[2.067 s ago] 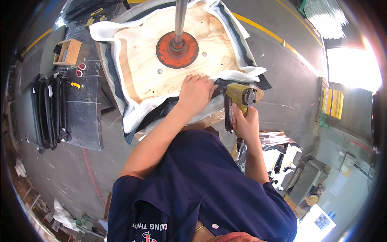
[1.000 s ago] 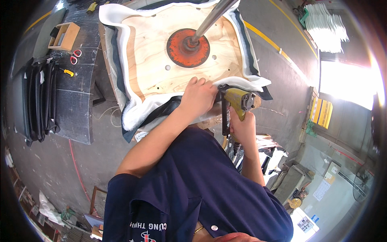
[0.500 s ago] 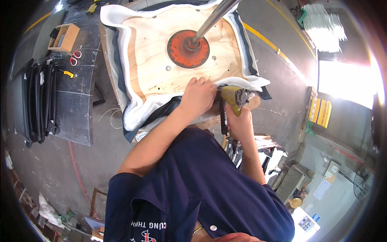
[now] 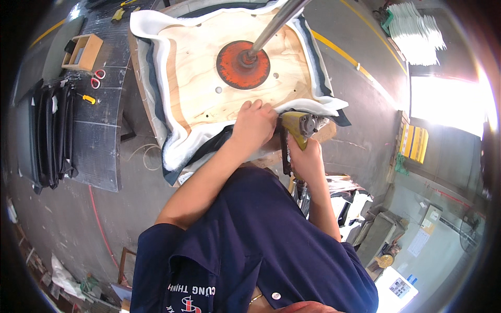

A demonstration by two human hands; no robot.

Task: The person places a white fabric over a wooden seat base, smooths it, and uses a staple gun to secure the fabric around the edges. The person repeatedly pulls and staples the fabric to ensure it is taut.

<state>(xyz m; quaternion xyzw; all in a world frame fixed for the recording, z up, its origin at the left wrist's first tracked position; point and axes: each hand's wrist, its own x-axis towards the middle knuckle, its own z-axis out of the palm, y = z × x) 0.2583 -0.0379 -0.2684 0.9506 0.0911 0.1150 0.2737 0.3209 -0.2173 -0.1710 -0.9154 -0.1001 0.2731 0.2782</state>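
A pale plywood panel [image 4: 198, 57] lies with white padding [image 4: 164, 73] and dark fabric [image 4: 209, 148] folded up around its edges. A round, worn orange plate [image 4: 235, 73] on a metal rod presses down on its middle. My left hand [image 4: 253, 125] is closed over the near edge, fingertips on the wood, gripping the fabric and padding there. Close beside it, my right hand [image 4: 307, 156] is wrapped around the handle of a yellow-green staple gun [image 4: 296, 125]. The gun's nose meets the near edge of the padding; its exact contact point is hidden.
On the left, a dark table [image 4: 96, 141] bears stacked black covers [image 4: 47, 135], a yellow-handled screwdriver [image 4: 88, 99], red-handled scissors [image 4: 97, 78] and a wooden box [image 4: 82, 52]. Scraps [image 4: 355, 206] lie beside my right arm. White sheets [image 4: 415, 36] are stacked at the far right.
The staple gun in my right hand has shifted slightly left, nearer my left hand. My left hand keeps its hold on the edge, and the panel stays under the plate.
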